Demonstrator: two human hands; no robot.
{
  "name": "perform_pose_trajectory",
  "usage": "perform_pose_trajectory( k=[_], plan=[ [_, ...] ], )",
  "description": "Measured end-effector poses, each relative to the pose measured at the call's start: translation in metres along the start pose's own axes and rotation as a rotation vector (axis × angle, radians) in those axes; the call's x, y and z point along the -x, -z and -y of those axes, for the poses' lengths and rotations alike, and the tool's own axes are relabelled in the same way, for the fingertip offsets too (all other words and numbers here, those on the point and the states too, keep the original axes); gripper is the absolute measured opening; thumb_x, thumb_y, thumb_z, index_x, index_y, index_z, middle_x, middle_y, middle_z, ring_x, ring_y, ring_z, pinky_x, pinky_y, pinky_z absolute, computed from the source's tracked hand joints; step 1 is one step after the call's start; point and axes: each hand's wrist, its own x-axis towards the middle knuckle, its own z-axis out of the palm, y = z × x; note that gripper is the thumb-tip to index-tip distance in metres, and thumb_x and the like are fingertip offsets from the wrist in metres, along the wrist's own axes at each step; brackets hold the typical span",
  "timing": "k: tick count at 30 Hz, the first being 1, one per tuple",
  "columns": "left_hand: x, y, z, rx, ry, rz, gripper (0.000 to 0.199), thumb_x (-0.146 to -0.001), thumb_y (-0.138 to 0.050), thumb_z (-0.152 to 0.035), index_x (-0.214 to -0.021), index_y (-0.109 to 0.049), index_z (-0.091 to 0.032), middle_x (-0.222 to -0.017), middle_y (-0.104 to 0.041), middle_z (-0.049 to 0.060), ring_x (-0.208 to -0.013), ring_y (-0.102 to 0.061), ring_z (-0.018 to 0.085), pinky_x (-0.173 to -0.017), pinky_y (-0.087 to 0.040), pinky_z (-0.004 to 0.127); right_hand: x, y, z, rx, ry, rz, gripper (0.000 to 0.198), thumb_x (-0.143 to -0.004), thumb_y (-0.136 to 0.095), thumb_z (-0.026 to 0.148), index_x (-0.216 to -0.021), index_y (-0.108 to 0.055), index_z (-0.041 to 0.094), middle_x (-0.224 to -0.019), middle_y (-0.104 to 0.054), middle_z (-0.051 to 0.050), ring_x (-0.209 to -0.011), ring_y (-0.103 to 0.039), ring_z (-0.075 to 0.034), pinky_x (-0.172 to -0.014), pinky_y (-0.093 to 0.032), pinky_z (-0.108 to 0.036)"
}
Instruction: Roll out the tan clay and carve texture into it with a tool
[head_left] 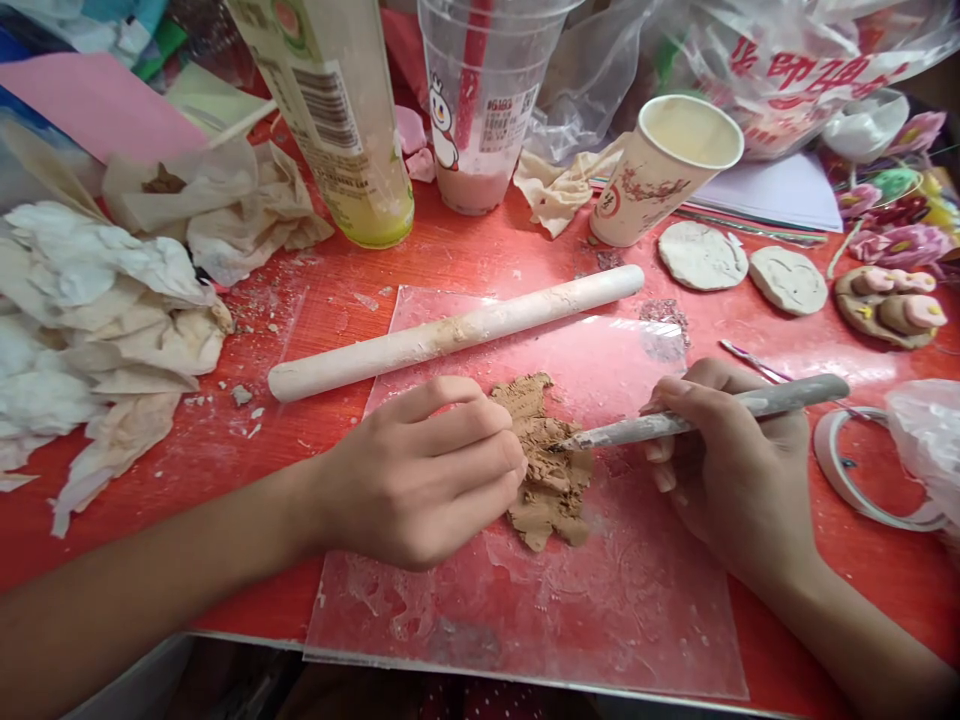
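Observation:
A rough, torn piece of brown clay [551, 480] lies on a clear plastic sheet [600, 610]. My left hand [420, 470] rests against the clay's left edge with its fingers curled inward; the fingertips are hidden, so what they pinch does not show. In my right hand [731, 455] is a grey, clay-smeared modelling tool [787, 398], gripped like a pen. Its pointed tip touches the middle of the clay. Beyond both hands, a pale rolling pin [457, 332] lies slantwise over the sheet's far edge.
Crumpled tissues [97, 310] pile up at left. Behind stand a bottle [337, 120], a plastic cup [487, 110] and a paper cup [645, 185]. Two pale clay discs [703, 256], a small clay model [889, 305] and a tape roll [832, 470] sit at right.

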Motion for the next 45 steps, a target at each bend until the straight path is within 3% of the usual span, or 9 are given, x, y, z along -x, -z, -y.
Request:
perform_pose_trajectory(
  k=[7, 13, 21, 24, 28, 34, 40, 45],
  plan=[
    [0.0003, 0.0007, 0.0004, 0.023, -0.012, 0.011, 0.007, -0.081, -0.053, -0.01, -0.075, -0.055, -0.013, -0.077, -0.058, 0.002, -0.08, -0.055, 0.015, -0.073, -0.044, 0.031, -0.0079, 0.0086, 0.0039, -0.013, 0.0, -0.087, 0.03, -0.075, -0.057, 0.018, -0.049, -0.043, 0.019, -0.037, -0.044, 0.006, -0.026, -0.035, -0.005, -0.022, -0.024, -0.017],
    [0.0004, -0.0001, 0.0005, -0.005, -0.005, 0.022, 0.01, -0.082, -0.052, -0.012, -0.073, -0.056, -0.016, -0.077, -0.06, 0.0, -0.08, -0.054, 0.014, -0.074, -0.044, 0.03, -0.0011, 0.0014, 0.003, -0.034, -0.057, 0.028, 0.027, -0.075, -0.06, 0.027, -0.054, -0.046, 0.02, -0.041, -0.052, 0.005, -0.024, -0.041, -0.008, -0.02, -0.025, -0.017],
    [0.0001, -0.0002, 0.0001, 0.005, -0.015, 0.003, 0.011, -0.082, -0.052, -0.01, -0.073, -0.057, -0.014, -0.079, -0.06, 0.001, -0.081, -0.055, 0.014, -0.073, -0.045, 0.031, -0.006, 0.0078, 0.003, 0.008, -0.019, -0.065, 0.028, -0.075, -0.059, 0.022, -0.051, -0.046, 0.019, -0.038, -0.047, 0.005, -0.026, -0.039, -0.007, -0.023, -0.026, -0.017],
    [0.0001, -0.0005, 0.0002, 0.015, -0.018, 0.01, 0.01, -0.082, -0.052, -0.01, -0.074, -0.057, -0.013, -0.079, -0.059, 0.002, -0.082, -0.055, 0.015, -0.073, -0.045, 0.032, -0.0062, 0.0072, 0.003, -0.067, -0.042, -0.039, 0.026, -0.075, -0.06, 0.023, -0.053, -0.046, 0.02, -0.041, -0.05, 0.005, -0.025, -0.039, -0.007, -0.021, -0.025, -0.017],
    [-0.0002, -0.0002, 0.0006, 0.011, -0.017, 0.01, 0.012, -0.082, -0.051, -0.01, -0.072, -0.057, -0.015, -0.08, -0.06, 0.002, -0.081, -0.054, 0.015, -0.073, -0.045, 0.031, -0.0016, 0.0028, 0.0007, -0.004, -0.027, 0.025, 0.027, -0.074, -0.061, 0.027, -0.053, -0.046, 0.019, -0.042, -0.053, 0.004, -0.026, -0.043, -0.01, -0.021, -0.026, -0.019],
    [0.0, 0.0003, 0.0007, 0.021, -0.022, 0.011, 0.009, -0.081, -0.052, -0.01, -0.074, -0.058, -0.012, -0.08, -0.059, 0.003, -0.081, -0.055, 0.016, -0.073, -0.045, 0.033, -0.0075, 0.0075, 0.0017, 0.002, -0.006, -0.086, 0.028, -0.074, -0.059, 0.019, -0.05, -0.045, 0.018, -0.038, -0.047, 0.004, -0.027, -0.039, -0.007, -0.023, -0.024, -0.018],
    [0.0001, -0.0003, 0.0006, 0.009, -0.018, 0.011, 0.012, -0.083, -0.049, -0.01, -0.075, -0.058, -0.014, -0.08, -0.059, 0.002, -0.081, -0.055, 0.015, -0.072, -0.046, 0.032, -0.0035, 0.0028, 0.0029, -0.017, -0.032, 0.019, 0.027, -0.075, -0.061, 0.026, -0.053, -0.046, 0.019, -0.041, -0.052, 0.004, -0.025, -0.042, -0.009, -0.02, -0.026, -0.018],
    [-0.0004, 0.0003, 0.001, 0.007, -0.02, 0.02, 0.012, -0.082, -0.051, -0.011, -0.073, -0.057, -0.015, -0.08, -0.06, 0.001, -0.081, -0.055, 0.015, -0.073, -0.045, 0.032, -0.0069, 0.0059, 0.0043, 0.035, -0.023, -0.056, 0.025, -0.075, -0.059, 0.022, -0.052, -0.048, 0.018, -0.037, -0.047, 0.004, -0.025, -0.039, -0.007, -0.022, -0.024, -0.016]
  ],
)
